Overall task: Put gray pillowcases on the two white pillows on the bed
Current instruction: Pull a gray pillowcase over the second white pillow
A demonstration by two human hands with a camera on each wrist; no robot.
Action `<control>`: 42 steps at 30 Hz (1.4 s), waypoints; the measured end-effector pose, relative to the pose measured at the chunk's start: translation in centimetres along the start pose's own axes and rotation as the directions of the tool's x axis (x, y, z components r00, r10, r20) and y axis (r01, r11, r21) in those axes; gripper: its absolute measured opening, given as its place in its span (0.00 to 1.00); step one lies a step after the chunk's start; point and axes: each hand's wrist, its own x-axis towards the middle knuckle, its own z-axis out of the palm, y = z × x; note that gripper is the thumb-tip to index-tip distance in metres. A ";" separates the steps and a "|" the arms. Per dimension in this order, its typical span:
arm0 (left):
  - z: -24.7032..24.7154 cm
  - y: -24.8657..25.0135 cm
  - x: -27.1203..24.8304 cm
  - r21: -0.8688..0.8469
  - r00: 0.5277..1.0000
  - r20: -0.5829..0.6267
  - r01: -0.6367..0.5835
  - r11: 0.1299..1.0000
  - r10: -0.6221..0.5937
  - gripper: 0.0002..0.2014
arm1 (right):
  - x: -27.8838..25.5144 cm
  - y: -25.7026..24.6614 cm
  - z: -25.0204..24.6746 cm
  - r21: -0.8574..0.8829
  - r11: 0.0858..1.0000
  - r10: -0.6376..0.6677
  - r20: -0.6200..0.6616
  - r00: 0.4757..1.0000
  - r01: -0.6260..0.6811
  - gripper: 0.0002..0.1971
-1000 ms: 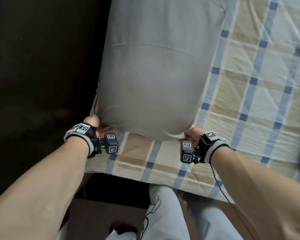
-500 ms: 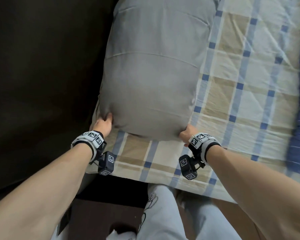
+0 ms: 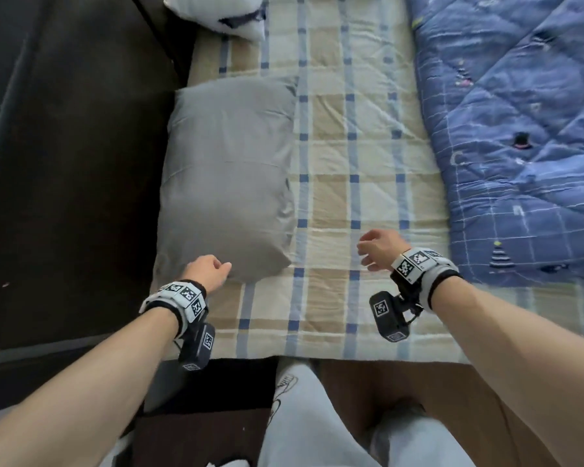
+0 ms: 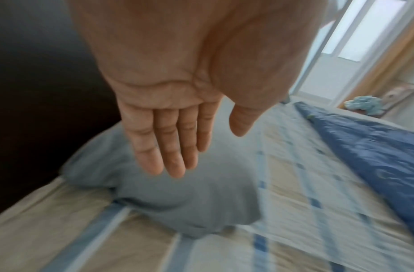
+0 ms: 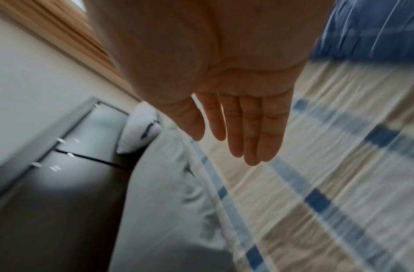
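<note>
Pillows come first: the gray-cased pillow (image 3: 226, 176) lies along the left edge of the bed (image 3: 351, 203), beside the dark headboard (image 3: 64, 163), while the white pillow (image 3: 216, 15) sits farther up, uncovered. Left hand (image 3: 207, 272) hovers at the cased pillow's near corner, right hand (image 3: 378, 246) over the sheet, both with relaxed fingers, holding nothing. No second pillowcase shows, so hunting for it may stall the job.
</note>
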 end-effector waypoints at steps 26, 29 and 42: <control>21.6 97.7 -52.0 0.454 0.299 0.271 -0.878 0.152 0.915 0.18 | -39.7 47.8 -76.3 0.124 0.983 0.008 -0.762 0.647 0.134 0.08; 26.2 108.0 -59.0 0.450 0.184 0.299 -0.893 0.032 0.936 0.13 | -43.4 54.5 -84.1 0.168 0.982 0.091 -0.815 0.573 0.083 0.08; 43.1 145.4 -78.3 0.343 0.130 0.315 -0.939 0.015 0.940 0.14 | -46.7 79.6 -122.9 0.203 0.979 0.150 -0.816 0.558 0.034 0.11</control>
